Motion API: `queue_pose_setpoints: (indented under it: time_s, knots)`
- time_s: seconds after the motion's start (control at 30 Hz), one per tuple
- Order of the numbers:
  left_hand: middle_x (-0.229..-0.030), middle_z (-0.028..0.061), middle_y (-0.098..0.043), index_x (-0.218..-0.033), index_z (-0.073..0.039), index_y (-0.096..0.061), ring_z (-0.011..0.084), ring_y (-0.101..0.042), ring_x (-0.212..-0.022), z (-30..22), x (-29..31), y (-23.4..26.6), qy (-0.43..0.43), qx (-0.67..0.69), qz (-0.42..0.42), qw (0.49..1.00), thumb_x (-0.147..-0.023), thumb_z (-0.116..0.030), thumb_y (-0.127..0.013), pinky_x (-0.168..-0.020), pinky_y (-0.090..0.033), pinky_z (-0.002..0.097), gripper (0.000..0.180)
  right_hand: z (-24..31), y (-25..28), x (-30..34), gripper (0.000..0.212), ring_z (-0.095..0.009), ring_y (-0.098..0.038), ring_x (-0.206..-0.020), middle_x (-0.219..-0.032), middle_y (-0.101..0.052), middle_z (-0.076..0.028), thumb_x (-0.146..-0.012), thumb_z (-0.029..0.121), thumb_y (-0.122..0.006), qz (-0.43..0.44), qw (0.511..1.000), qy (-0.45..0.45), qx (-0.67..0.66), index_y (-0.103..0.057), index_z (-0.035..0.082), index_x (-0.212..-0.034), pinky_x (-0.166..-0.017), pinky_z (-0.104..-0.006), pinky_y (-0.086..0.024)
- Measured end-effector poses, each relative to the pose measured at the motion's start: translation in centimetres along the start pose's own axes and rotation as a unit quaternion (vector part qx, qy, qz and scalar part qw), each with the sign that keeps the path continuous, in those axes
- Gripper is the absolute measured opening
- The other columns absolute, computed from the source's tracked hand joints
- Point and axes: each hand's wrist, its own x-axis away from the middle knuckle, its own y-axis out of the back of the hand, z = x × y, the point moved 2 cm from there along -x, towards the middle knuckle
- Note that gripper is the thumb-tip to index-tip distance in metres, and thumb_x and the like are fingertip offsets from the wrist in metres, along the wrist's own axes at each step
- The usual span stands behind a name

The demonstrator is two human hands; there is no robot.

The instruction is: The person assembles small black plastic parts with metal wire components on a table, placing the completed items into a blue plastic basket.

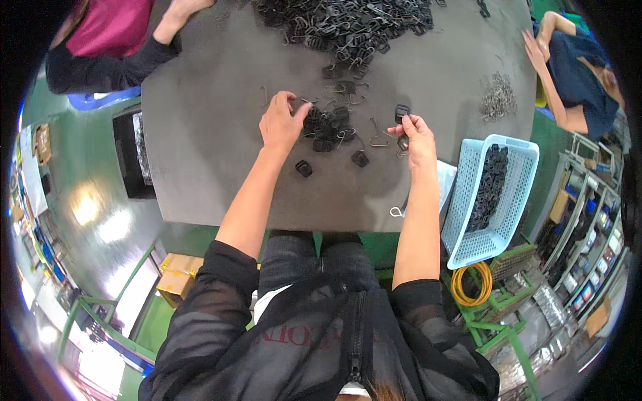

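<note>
Here, seen from above, line by line:
Worktop [214, 154]: grey slab carrying loose parts within arm's reach.
Small pile [328, 125]: black plastic buckles and bent wire hooks, just beside the left hand, likely kept close for quick picking.
Left hand [281, 123]: fingers curled down, fingertips touching the pile's edge; whether it grips a piece, I cannot tell.
Right hand [416, 137]: pinching a black buckle [401, 112] between thumb and fingers, raised off the surface.
Large heap [348, 27]: the stock, at the far edge.
Blue basket [515, 194]: at the right, holding black pieces in a row.
</note>
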Motion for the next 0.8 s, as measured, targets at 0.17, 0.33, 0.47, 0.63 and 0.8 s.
queue_pose_setpoints:
  time_s: [0.17,0.33,0.47,0.63,0.8]
  knots:
    - [-0.082,0.0071,-0.057,-0.085,-0.006,-0.056,0.0236,-0.057,-0.073,-1.2,-0.2,-0.8,-0.035,-0.02,0.045,0.998,-0.074,-0.03,-0.07,-0.065,-0.046,0.036,0.03,-0.8,0.4,0.1,0.013,-0.016,-0.061,-0.082,-0.081,-0.061,-0.004,-0.084,0.016,-0.062,-0.003,0.996,0.066,-0.059,-0.058,0.006,-0.09,-0.071,-0.0298,-0.048]
    - [-0.097,0.0117,-0.055,-0.101,-0.008,-0.05,0.03,-0.058,-0.085,-2.2,0.7,-0.5,-0.056,-0.118,0.089,0.987,-0.074,-0.029,-0.07,-0.07,-0.047,0.0413,0.039,1.3,-1.6,0.6,0.012,-0.012,-0.058,-0.087,-0.089,-0.059,-0.006,-0.08,0.013,-0.064,0.137,0.927,0.097,-0.334,-0.058,0.006,-0.087,-0.071,-0.0279,-0.049]
    - [-0.096,0.0123,-0.059,-0.1,-0.006,-0.052,0.0295,-0.059,-0.088,-1.8,0.9,-0.7,-0.016,-0.032,0.134,0.99,-0.075,-0.025,-0.069,-0.073,-0.048,0.0372,0.036,0.6,-3.2,-2.3,0.016,-0.013,-0.057,-0.076,-0.08,-0.058,-0.004,-0.078,0.017,-0.066,0.12,0.961,0.065,-0.241,-0.057,0.005,-0.085,-0.064,-0.0266,-0.049]
    - [-0.084,0.0102,-0.065,-0.093,-0.004,-0.062,0.0197,-0.061,-0.08,-0.4,-0.4,0.3,0.048,0.187,0.194,0.962,-0.079,-0.022,-0.064,-0.075,-0.046,0.0302,0.023,0.7,-9.3,-4.6,0.027,-0.013,-0.057,-0.062,-0.073,-0.061,-0.002,-0.072,0.024,-0.071,-0.141,0.892,0.198,0.38,-0.063,0.003,-0.087,-0.059,-0.0262,-0.047]
    - [-0.073,-0.0024,-0.057,-0.091,-0.008,-0.066,0.0085,-0.056,-0.072,1.4,-1.6,3.4,0.218,0.384,0.262,0.858,-0.086,-0.026,-0.059,-0.061,-0.043,0.0212,0.02,1.9,-9.7,-4.2,0.022,-0.011,-0.057,-0.066,-0.071,-0.063,-0.003,-0.07,0.02,-0.073,-0.039,0.965,0.12,0.229,-0.066,0.002,-0.079,-0.061,-0.0257,-0.045]
